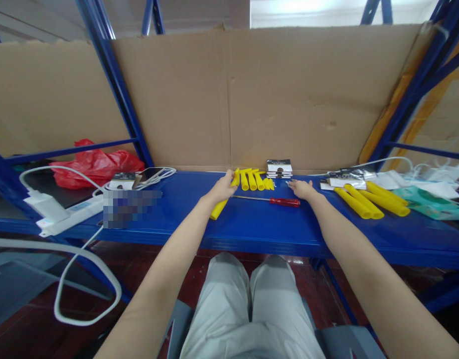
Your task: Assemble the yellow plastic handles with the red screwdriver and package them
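My left hand is closed around a yellow plastic tube, whose lower end points toward me. Just right of it, several yellow tube-shaped pieces lie side by side, with small yellow pieces at the end of the row. A screwdriver with a red handle lies across the blue table in front of them, its shaft pointing to my left hand. My right hand is down on the table with its fingertips pinched together at some small metal parts, too small to name.
A stack of black-and-white cards stands against the cardboard back wall. More yellow tubes and a green plastic packet lie at the right. A white power strip, cables and a red plastic bag occupy the left.
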